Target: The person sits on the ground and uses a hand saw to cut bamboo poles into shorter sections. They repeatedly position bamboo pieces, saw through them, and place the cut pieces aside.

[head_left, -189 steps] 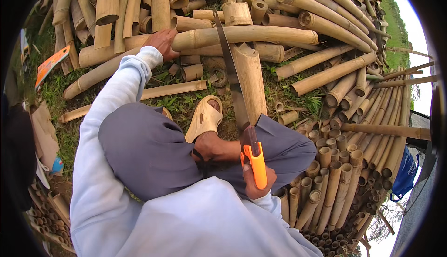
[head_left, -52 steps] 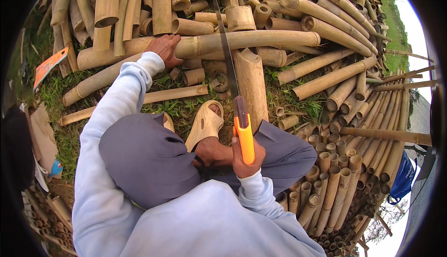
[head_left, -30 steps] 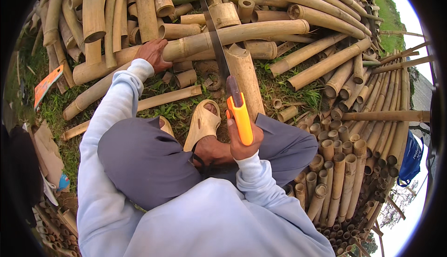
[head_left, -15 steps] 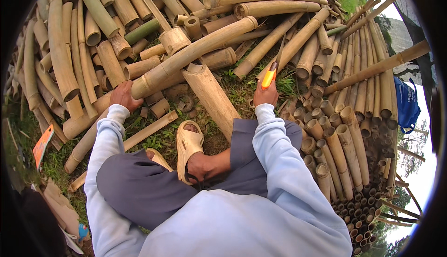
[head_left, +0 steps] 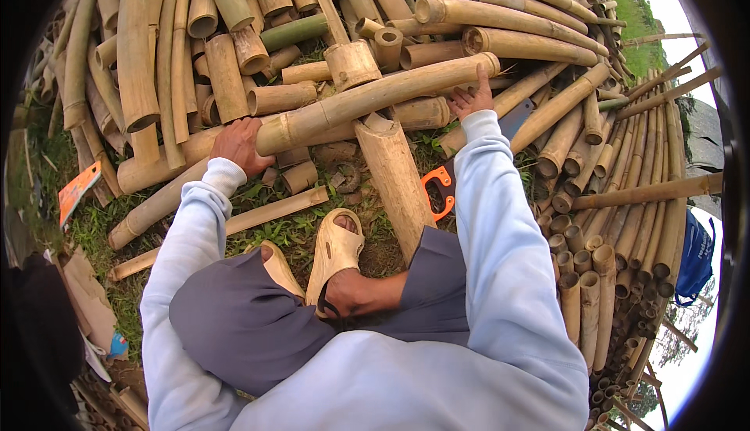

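A thick bamboo pole (head_left: 375, 105) lies across the split top of a slanting bamboo post (head_left: 397, 185) between me and the pile. My left hand (head_left: 241, 146) is closed about the pole's left end. At its right end, my right hand (head_left: 473, 101) has its fingers spread and one finger stretched out against the pole; nothing is gripped in it. A handsaw with an orange and black handle (head_left: 441, 190) rests on the grass beside the post. My right forearm hides part of the saw, and its blade (head_left: 516, 120) shows past my sleeve.
Cut bamboo pieces (head_left: 230, 80) are heaped ahead, with a wooden stick standing in one short section (head_left: 351, 64). Stacked bamboo tubes (head_left: 590, 298) rise at right, near a blue bag (head_left: 695, 259). My sandalled foot (head_left: 337, 255) is by the post.
My right hand has let go of the saw, which now lies on the grass, and has moved up to the pole's right end. My left hand stays on the left end.
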Demonstrator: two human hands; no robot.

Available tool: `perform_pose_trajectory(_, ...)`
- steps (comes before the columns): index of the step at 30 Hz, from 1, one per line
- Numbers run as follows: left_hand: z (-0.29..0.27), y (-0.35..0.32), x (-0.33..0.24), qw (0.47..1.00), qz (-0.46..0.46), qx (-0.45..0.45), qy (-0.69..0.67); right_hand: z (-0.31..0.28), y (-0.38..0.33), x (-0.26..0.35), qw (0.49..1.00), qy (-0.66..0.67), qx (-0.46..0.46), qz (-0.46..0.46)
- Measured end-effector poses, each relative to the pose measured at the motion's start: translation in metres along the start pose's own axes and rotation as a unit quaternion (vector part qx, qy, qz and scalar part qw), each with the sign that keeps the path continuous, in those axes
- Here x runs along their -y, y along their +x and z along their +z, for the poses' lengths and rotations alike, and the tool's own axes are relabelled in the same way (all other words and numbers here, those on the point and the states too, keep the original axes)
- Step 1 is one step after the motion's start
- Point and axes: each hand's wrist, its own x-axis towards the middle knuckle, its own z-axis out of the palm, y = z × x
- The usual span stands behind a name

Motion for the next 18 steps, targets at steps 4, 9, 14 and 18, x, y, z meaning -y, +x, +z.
perform_pose_trajectory(4, 0.000, -0.001, 0.003, 0.999, 0.010, -0.005, 0.040, 0.035, 0.010, -0.020, 0.985, 0.079, 0.136, -0.066)
perform_pose_trajectory(9, 0.002, 0.002, 0.001, 0.995, 0.024, -0.052, 0.081, 0.062, -0.013, 0.002, 0.980, 0.042, 0.044, -0.190)
perform_pose_trajectory(14, 0.002, 0.004, 0.005, 0.992, 0.009, -0.030, 0.123, 0.067, -0.072, 0.015, 0.962, 0.066, 0.053, -0.258)
perform_pose_trajectory(18, 0.011, -0.004, -0.006, 0.993, 0.030, -0.036, 0.104, 0.064, -0.097, 0.014, 0.941, 0.067, 0.008, -0.333)
